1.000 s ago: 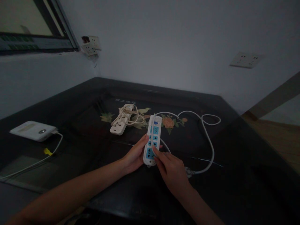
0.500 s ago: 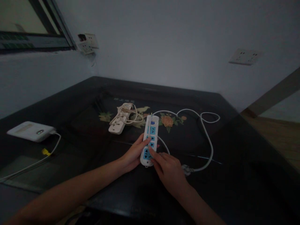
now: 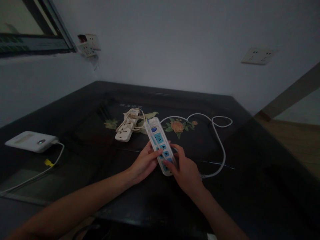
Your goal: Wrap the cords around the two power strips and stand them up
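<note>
Between my hands is a white power strip (image 3: 156, 133) with blue socket panels and a round blue switch near its far end. It is tilted, the far end leaning left. My left hand (image 3: 146, 160) is closed around its left side, thumb across the top. My right hand (image 3: 185, 170) grips the right side near the close end, thumb on the sockets. A white cord (image 3: 222, 146) runs from the far end, loops to the right and comes back beside my right hand, where its plug is mostly hidden. Just behind lies a second power strip (image 3: 122, 136), its cord bundled on top.
The dark table (image 3: 82, 166) has a floral print. At left lies a white device (image 3: 32, 141) with a cable (image 3: 60, 155) bearing a yellow tag (image 3: 48, 163). Wall sockets are at the right (image 3: 258, 56) and in the left corner (image 3: 87, 49). A window (image 3: 32, 43) is at upper left.
The power strip has turned, its far end swinging left toward the second strip. My right hand has moved from pointing at the sockets to gripping the strip's right side.
</note>
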The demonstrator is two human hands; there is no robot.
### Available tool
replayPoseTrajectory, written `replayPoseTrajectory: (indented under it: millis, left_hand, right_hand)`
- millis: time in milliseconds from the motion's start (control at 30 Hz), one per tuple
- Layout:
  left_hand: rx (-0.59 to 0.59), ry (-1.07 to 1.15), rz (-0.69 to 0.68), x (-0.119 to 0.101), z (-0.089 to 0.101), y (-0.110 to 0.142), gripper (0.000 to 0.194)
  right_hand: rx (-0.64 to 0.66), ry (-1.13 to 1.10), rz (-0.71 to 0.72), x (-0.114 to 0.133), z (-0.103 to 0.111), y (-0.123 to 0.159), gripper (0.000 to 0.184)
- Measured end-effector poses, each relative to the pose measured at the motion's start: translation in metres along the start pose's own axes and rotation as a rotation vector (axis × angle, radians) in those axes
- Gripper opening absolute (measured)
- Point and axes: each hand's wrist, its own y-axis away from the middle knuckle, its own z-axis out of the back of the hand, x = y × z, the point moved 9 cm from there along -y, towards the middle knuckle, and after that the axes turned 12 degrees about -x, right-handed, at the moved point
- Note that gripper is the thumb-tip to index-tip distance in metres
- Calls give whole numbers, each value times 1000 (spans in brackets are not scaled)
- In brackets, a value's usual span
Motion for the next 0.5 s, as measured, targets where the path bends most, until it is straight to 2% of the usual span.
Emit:
replayPoseTrajectory:
  millis: [100,200,300,400,467,500]
  left_hand:
    - [10,6,-19,-3,-3,2,49]
    - [15,-22,-38,-6,-4,4,50]
    - [21,-69,-74,-8,-6,7,51]
    - [74,-191,-80,-10,-11,8,52]
    - [116,-279,-96,-20,-15,7,58]
    - [120,-307,-138,-32,-17,6,63]
  right_hand:
    - [-11,-54,-23,0,4,-1,52]
    - [-10,-74,-38,-3,4,-3,46]
    - [24,-54,51,1,2,-4,33]
    - [18,-102,125,2,9,-3,29]
    - [15,-138,153,0,19,-2,30]
    - [24,-146,164,-1,25,-2,30]
